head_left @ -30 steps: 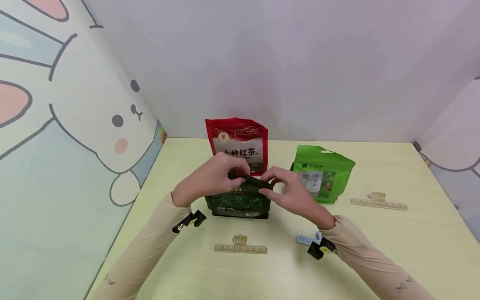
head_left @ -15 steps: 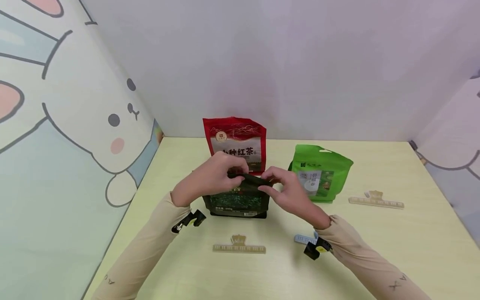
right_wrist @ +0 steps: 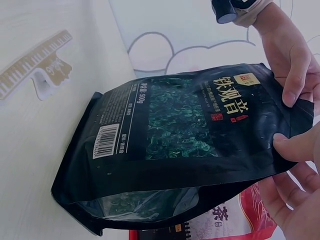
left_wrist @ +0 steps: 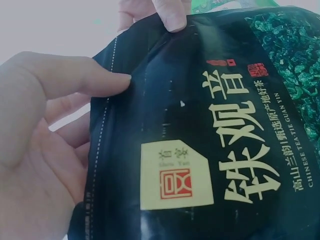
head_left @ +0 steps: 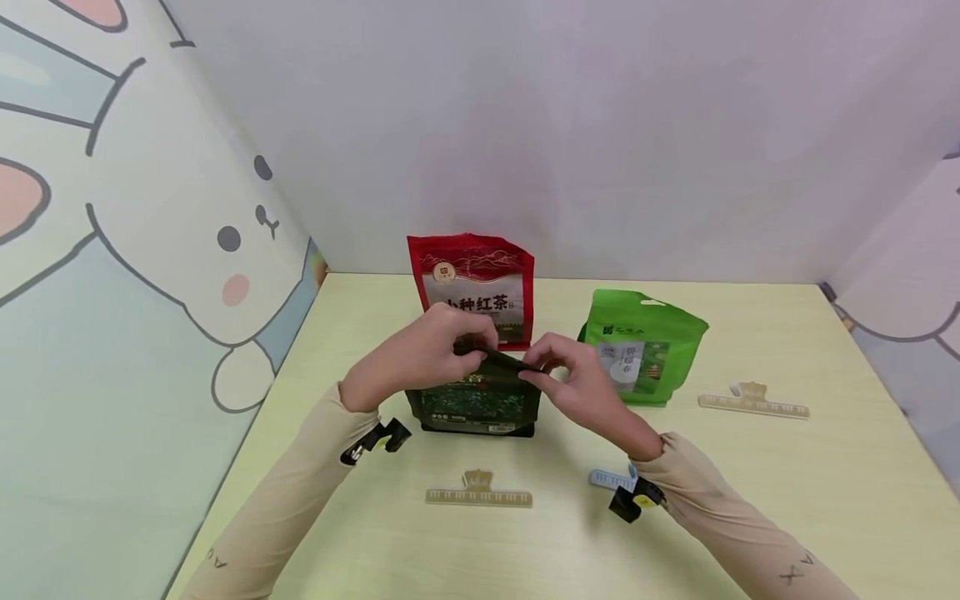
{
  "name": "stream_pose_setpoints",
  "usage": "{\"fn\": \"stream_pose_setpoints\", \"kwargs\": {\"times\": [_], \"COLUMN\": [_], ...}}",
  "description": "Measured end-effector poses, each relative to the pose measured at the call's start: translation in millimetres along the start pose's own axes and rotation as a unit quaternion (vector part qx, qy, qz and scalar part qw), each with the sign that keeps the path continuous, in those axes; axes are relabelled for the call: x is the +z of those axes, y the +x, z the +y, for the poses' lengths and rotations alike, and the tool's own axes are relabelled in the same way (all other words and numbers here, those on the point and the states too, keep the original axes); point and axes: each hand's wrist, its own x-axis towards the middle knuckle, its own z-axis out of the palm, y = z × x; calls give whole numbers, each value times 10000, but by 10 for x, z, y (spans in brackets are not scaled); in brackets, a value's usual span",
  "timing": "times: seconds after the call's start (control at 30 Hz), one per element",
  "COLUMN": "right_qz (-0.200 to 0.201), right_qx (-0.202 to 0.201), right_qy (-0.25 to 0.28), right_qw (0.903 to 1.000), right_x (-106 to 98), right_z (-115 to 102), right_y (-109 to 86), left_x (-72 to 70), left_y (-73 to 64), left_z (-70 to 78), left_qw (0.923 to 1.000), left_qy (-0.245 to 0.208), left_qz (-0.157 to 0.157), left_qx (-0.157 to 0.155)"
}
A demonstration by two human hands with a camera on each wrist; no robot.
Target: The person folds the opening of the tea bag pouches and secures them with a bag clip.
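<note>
A black tea bag (head_left: pixel 472 407) with a green leaf picture stands on the table, its top edge between both hands. My left hand (head_left: pixel 427 346) pinches the top edge on the left, thumb in front and fingers behind. On the right part of that edge, my right hand (head_left: pixel 577 379) pinches with thumb and fingers. In the left wrist view the front of the black tea bag (left_wrist: pixel 175 115) shows gold lettering and a cream label. Its clear side panel (right_wrist: pixel 150 204) appears in the right wrist view.
Behind the black bag stands a red tea bag (head_left: pixel 476 279); a green tea bag (head_left: pixel 648 346) is to its right. A gold clip (head_left: pixel 478 492) lies in front, another gold clip (head_left: pixel 753 402) far right, and a blue clip (head_left: pixel 611 479) beneath the right wrist.
Both hands keep their pinch on the black tea bag. Its top edge has tilted slightly and looks thinner between the hands. The head view has shifted a little.
</note>
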Motion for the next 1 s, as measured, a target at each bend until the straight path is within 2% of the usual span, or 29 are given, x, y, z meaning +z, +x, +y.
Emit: {"fn": "stream_pose_setpoints", "kwargs": {"times": [0.27, 1.0], "right_qz": [-91, -273], "right_qx": [120, -105], "right_qy": [12, 152], "right_qw": [9999, 9995], "right_x": [-24, -99], "right_z": [3, -21], "right_y": [-10, -36], "left_x": [11, -26], "left_y": [11, 17], "left_z": [-14, -25], "left_qw": [9998, 9994], "left_qy": [-197, -172], "left_qz": [-19, -303], "left_qx": [-60, 88]}}
